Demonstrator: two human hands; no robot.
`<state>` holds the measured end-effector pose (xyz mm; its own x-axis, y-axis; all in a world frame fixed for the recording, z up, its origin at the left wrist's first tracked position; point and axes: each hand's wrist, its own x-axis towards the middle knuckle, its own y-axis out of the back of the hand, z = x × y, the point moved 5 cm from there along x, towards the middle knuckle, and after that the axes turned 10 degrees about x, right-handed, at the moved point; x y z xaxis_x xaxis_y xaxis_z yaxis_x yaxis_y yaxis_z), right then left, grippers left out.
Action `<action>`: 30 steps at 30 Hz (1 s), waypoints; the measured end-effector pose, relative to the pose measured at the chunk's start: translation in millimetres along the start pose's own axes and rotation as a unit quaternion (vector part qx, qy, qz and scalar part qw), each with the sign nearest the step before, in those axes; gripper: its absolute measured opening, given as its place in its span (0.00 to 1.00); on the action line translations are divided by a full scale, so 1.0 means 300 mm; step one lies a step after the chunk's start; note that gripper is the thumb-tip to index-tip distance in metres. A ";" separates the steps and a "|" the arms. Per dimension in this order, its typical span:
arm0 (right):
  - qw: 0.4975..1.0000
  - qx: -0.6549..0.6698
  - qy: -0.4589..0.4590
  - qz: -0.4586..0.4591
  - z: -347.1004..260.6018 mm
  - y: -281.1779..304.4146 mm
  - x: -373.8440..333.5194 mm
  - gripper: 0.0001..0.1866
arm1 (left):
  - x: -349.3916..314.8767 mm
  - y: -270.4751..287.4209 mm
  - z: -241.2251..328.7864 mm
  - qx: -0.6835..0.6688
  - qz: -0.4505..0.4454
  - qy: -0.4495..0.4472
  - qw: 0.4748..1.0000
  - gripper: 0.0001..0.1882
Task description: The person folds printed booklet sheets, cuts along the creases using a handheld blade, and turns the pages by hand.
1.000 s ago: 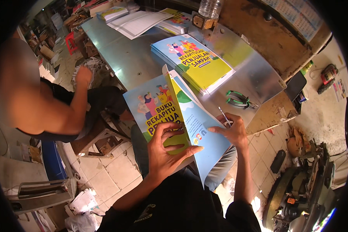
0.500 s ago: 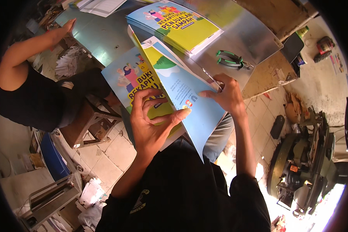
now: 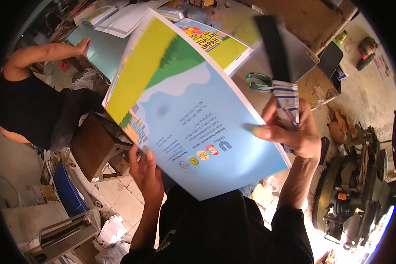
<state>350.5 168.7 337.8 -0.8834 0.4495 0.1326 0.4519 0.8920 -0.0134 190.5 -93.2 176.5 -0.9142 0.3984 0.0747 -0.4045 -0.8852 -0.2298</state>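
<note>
A booklet (image 3: 176, 110) with a yellow, green and light-blue back cover is raised and tilted in front of me. My left hand (image 3: 147, 174) pinches its lower left edge, thumb on the cover and fingers partly hidden. My right hand (image 3: 295, 132) is closed round a long, flat, dark blade-like tool (image 3: 275, 53), whose grip looks wrapped in white-and-blue striped material. The blade points up and away, blurred by motion. My right thumb also lies on the booklet's right edge. Beyond it, a stack of similar booklets (image 3: 226, 50) rests on the metal-topped table (image 3: 246, 103), partly covered.
Green-and-black pliers (image 3: 258, 82) lie on the table beside the blade. White printed sheets (image 3: 126, 22) are at the far left. A person in a black sleeveless top (image 3: 26, 105) works at left, near a wooden stool (image 3: 97, 145). Dark machinery (image 3: 347, 198) stands at right.
The booklet has been lifted and turned so its back cover faces up. My left hand has moved to its lower left edge. The right hand has shifted right, the blade now plainly showing.
</note>
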 end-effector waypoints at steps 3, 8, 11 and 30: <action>0.989 0.140 0.015 -0.039 -0.045 -0.081 0.006 0.12 | 0.091 -0.075 -0.020 0.123 -0.073 0.134 0.981 0.38; 0.975 0.064 -0.096 -0.189 0.075 -0.412 0.038 0.22 | 0.149 0.074 0.005 -0.150 -0.084 0.076 0.982 0.32; 0.951 0.116 -0.161 -0.238 0.289 -0.551 -0.010 0.25 | 0.168 0.432 -0.061 -0.091 0.007 0.054 0.994 0.34; 0.903 -0.420 -0.024 0.089 0.450 0.008 0.197 0.39 | -0.009 0.560 0.106 0.212 0.197 0.199 0.936 0.37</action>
<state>282.5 204.0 212.0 -0.7829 0.6015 0.1593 0.5040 0.4630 0.7291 124.1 -250.7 168.6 -0.9467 0.0034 -0.3221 -0.0880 -0.9647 0.2483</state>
